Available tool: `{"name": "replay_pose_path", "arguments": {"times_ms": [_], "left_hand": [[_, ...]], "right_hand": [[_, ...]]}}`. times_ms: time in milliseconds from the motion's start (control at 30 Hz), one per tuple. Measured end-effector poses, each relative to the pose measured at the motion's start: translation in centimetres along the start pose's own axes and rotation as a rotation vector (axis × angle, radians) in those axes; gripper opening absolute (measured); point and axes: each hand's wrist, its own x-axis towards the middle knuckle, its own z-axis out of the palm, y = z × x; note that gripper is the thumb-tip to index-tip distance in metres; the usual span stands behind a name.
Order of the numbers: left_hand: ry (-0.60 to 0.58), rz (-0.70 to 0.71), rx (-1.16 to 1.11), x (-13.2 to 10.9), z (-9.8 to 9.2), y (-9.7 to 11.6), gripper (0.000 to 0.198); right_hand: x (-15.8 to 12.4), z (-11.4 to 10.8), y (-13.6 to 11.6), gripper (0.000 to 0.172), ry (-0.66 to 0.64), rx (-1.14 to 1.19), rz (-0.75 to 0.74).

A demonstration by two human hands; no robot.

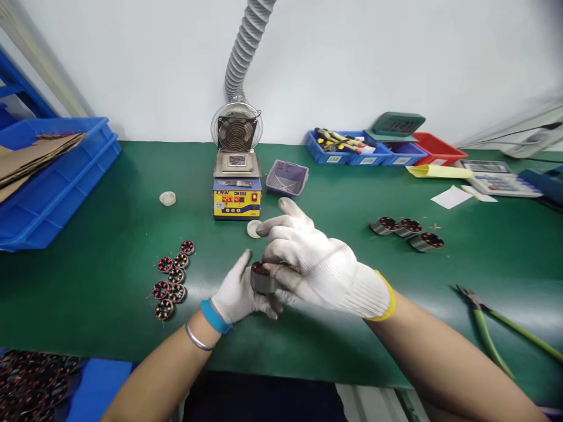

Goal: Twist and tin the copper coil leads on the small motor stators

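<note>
Left hand [235,296] gripping a wire-wound stator [263,282] over the green bench [101,305]; right hand [312,258] at its upper rim, fingers bent, pinch unclear. Seven smaller stators [176,276] lie left, three stators [426,241] right; digital solder pot [237,203] beyond.

A plain white wall [352,58] stands behind a green workbench [88,293] — its surface softly shiny.

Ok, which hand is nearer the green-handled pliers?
Right. The right hand is to the left of the pliers, fingers at the round metal part; the left hand, holding that part, is farther left from the pliers.
</note>
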Motion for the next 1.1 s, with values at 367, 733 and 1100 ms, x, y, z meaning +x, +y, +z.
{"name": "replay_pose_path", "arguments": {"times_ms": [367,733,1100], "left_hand": [[-0.063,0.228,-0.004,-1.2,0.2,0.3,0.043],[-0.214,0.107,0.048,-1.1,-0.6,-0.7,0.053],[-0.221,-0.090,0.213,-0.7,-0.9,-1.2,0.064]], "right_hand": [[-4.7,3.8,3.5,0.015,0.262,0.600,0.697],[-5.5,7.4,2.0,0.010,0.225,0.663,0.423],[-4.4,6.8,1.4,0.011,0.380,0.520,0.127]]}}
